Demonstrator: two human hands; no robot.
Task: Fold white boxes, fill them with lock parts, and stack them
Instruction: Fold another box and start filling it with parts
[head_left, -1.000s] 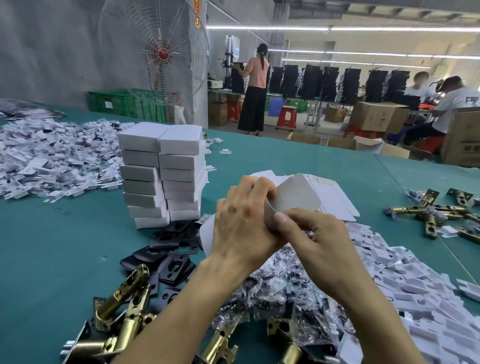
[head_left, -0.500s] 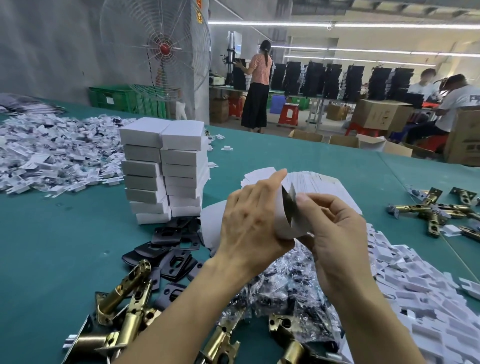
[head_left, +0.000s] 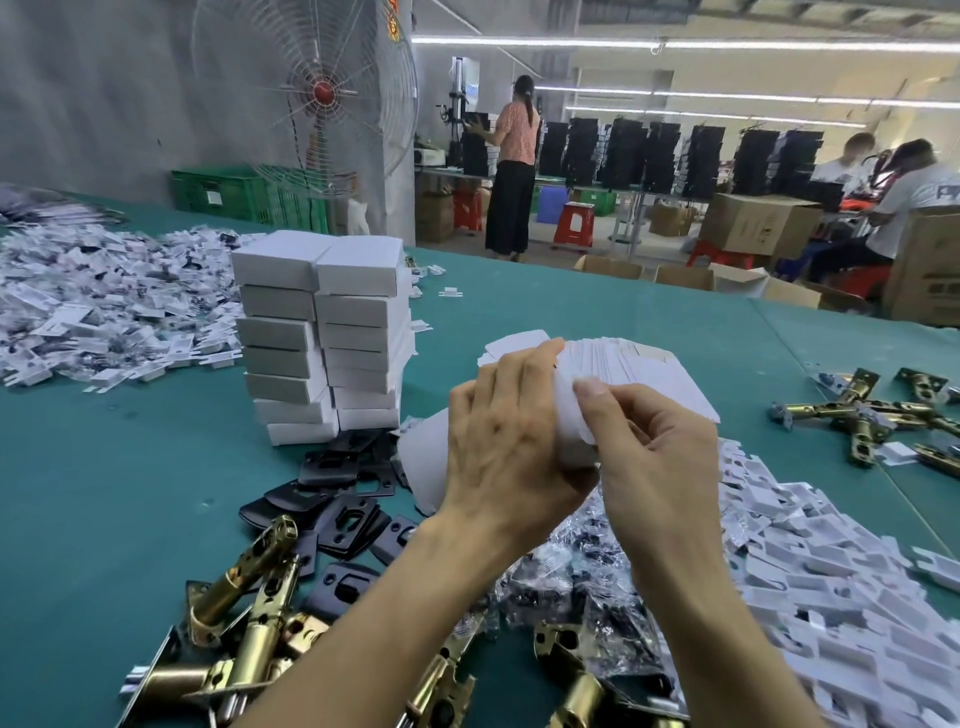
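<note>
The white box blank (head_left: 571, 426) is held above the tabletop (head_left: 104, 493), between both hands and in front of the fanned pile of flat blanks (head_left: 639, 369). The left hand (head_left: 509, 441) wraps its curled fingers round the left side of the blank. The right hand (head_left: 660, 467) pinches a flap at the upper edge between thumb and fingers. How far the carton is formed cannot be told, since the hands cover most of it. The blank appears to be thin card: very light, stiff across its panels, and weak at the scored creases. It should bend cleanly where scored and is likely to kink or crush if squeezed across a panel. Grip is best taken at a panel edge next to a crease, with the thumb on the flap to be turned in and with light pressure only. The card face looks smooth and may slip, so a supporting wrap from the other hand is advisable. The brass latch bolts (head_left: 249, 613) and black plates (head_left: 332, 499) nearby are judged hard and heavy by comparison, and the bagged parts (head_left: 571, 587) lie below the wrists in slippery film. A filled box should be carried from below. The stack of finished boxes (head_left: 332, 332) stands to the left, two columns touching, slightly uneven.
</note>
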